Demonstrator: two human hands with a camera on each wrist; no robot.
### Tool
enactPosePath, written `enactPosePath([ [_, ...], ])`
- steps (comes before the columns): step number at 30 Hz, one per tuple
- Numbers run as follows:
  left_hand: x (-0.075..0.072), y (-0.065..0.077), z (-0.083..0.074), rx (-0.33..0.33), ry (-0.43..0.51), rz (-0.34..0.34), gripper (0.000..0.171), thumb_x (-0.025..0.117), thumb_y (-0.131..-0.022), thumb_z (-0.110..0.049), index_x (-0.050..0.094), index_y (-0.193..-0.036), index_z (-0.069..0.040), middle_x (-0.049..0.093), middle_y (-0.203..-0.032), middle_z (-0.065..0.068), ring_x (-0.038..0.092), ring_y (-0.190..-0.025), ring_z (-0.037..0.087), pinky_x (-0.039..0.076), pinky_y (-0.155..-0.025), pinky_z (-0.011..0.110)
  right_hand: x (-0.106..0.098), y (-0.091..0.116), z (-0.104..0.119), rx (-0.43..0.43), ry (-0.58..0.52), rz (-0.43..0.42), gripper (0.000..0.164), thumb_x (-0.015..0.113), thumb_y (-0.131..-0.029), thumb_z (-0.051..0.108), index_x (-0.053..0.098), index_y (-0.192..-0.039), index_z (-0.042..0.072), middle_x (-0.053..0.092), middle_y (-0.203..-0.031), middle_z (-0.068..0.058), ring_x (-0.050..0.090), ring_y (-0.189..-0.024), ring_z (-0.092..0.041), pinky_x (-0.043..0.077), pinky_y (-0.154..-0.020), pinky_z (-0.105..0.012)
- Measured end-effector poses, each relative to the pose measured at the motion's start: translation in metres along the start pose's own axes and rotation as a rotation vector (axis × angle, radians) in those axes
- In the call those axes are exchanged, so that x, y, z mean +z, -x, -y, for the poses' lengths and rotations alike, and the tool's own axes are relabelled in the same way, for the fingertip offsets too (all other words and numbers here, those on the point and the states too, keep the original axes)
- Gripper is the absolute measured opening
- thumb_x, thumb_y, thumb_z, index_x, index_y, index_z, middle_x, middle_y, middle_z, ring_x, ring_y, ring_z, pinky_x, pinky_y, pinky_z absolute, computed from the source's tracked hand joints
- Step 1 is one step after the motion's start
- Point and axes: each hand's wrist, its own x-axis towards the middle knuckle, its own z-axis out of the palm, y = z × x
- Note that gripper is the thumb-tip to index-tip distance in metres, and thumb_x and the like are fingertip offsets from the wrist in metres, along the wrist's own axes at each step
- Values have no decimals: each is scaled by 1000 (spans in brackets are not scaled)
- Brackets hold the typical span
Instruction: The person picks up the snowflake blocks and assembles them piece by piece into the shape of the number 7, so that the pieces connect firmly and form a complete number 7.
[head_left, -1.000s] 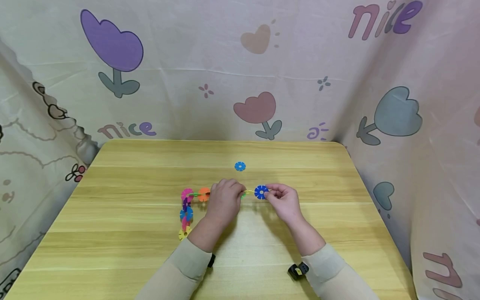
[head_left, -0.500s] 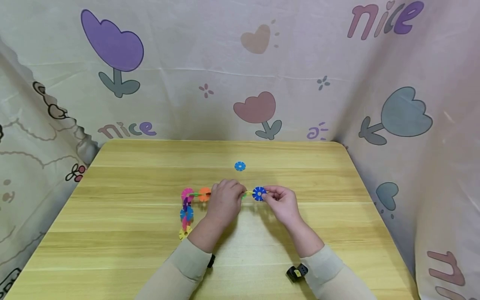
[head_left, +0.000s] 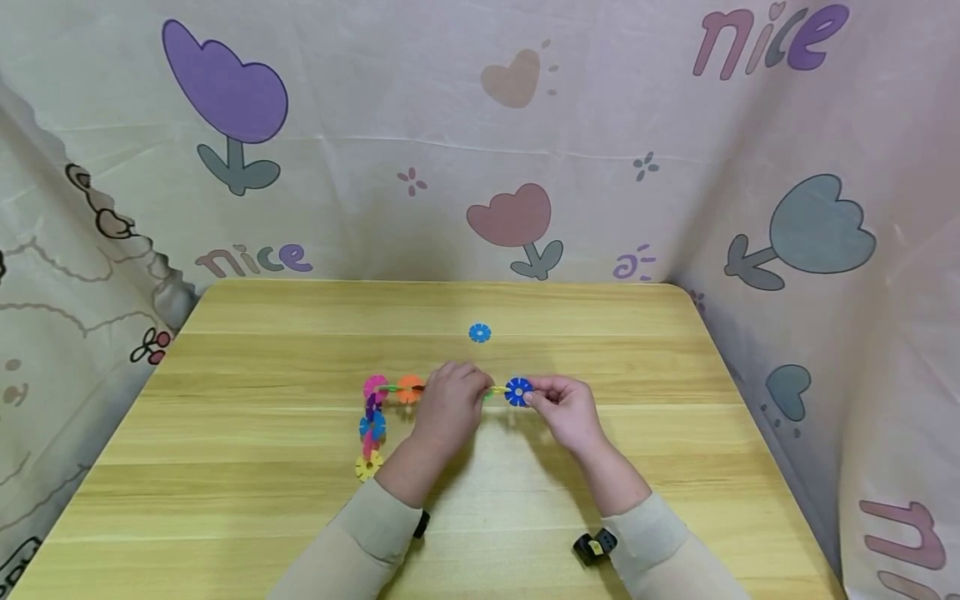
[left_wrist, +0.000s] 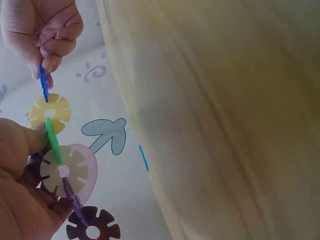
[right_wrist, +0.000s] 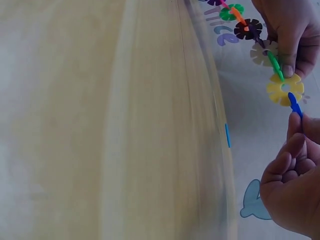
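Observation:
A chain of slotted plastic snowflake discs bends across the table, from a yellow disc past a pink disc and an orange disc to my hands. My left hand grips the chain near a green disc and a whitish disc; from the head view it covers this stretch. Between thumb and fingers, my right hand pinches a dark blue disc at the chain's right end. The blue disc meets the edge of another yellow disc; how deeply they interlock is unclear.
One loose light blue disc lies flat behind the hands. The wooden table ends at a printed curtain behind and at the sides. A black device sits at the right cuff.
My right hand shifted slightly left with the dark blue disc, toward the left hand, then dipped a little. My left hand kept its grip almost in place.

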Motion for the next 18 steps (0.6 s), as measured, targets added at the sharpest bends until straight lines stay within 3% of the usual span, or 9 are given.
enactPosePath([
  [9, 2, 2, -5, 59, 2, 2, 5, 76, -98, -9, 80, -100, -11, 75, -102, 2, 66, -96, 24, 56, -90, 41, -3, 6, -6, 8, -63, 11, 20, 72, -88, -19, 71, -108, -19, 76, -93, -24, 70, -73, -6, 58, -69, -21],
  [18, -1, 5, -6, 61, 13, 21, 6, 75, -99, -9, 80, -101, -10, 74, -104, 2, 66, -99, 23, 56, -93, 42, -1, 9, -7, 30, -91, 4, 19, 71, -89, -18, 71, -108, -19, 77, -89, -17, 66, -70, -6, 52, -61, -16],
])
